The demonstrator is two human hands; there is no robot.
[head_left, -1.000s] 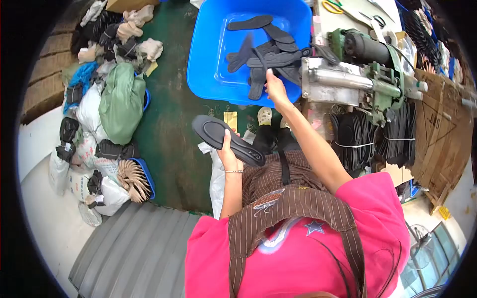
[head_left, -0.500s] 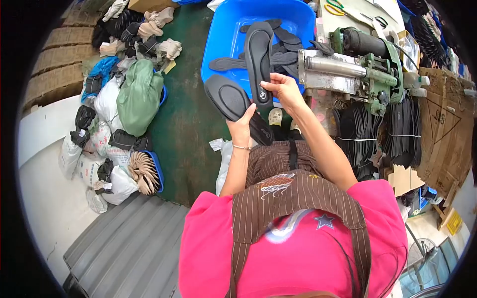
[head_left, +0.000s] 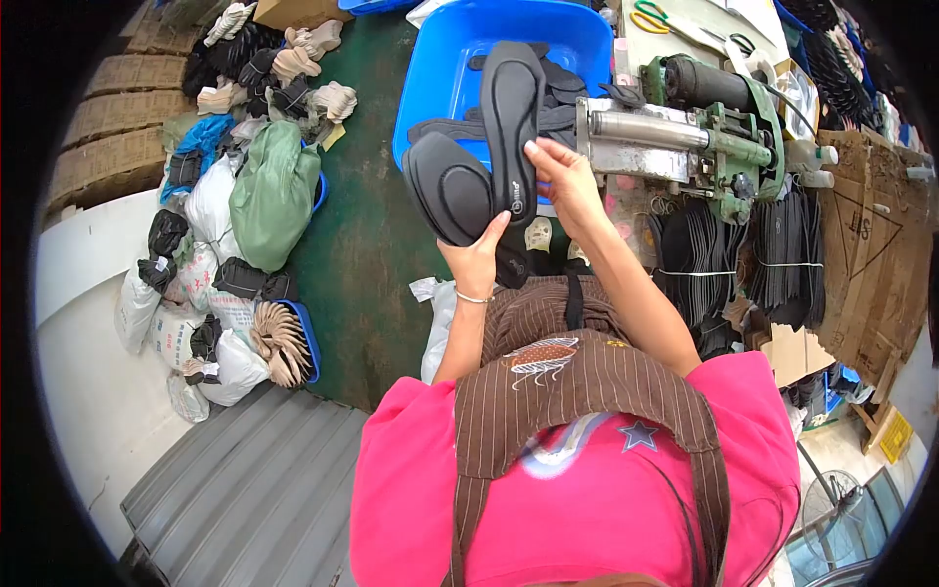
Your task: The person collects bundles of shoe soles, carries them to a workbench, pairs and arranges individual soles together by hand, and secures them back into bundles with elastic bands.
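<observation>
In my left hand (head_left: 473, 256) are black shoe insoles (head_left: 448, 186), apparently more than one stacked, tilted to the left. The thumb of that hand lies at the heel of another black insole (head_left: 511, 108), which stands nearly upright with a small round pale logo on its heel. My right hand (head_left: 567, 186) pinches this upright insole by its right edge, thumb and fingers close together. Behind both, a blue plastic basin (head_left: 411, 117) holds several more dark insoles (head_left: 558, 83). The undersides of the held insoles are hidden.
A green and metal roller machine (head_left: 675, 137) stands right of the basin. Below it hang tied bundles of black insoles (head_left: 694, 249). Scissors (head_left: 650, 15) lie at the upper right. Bags, including a green one (head_left: 274, 196), crowd the left side of the green table (head_left: 357, 245).
The upright insole has come down onto the left-hand insoles, its heel now under my left thumb. My right hand has shifted slightly right and down along its edge.
</observation>
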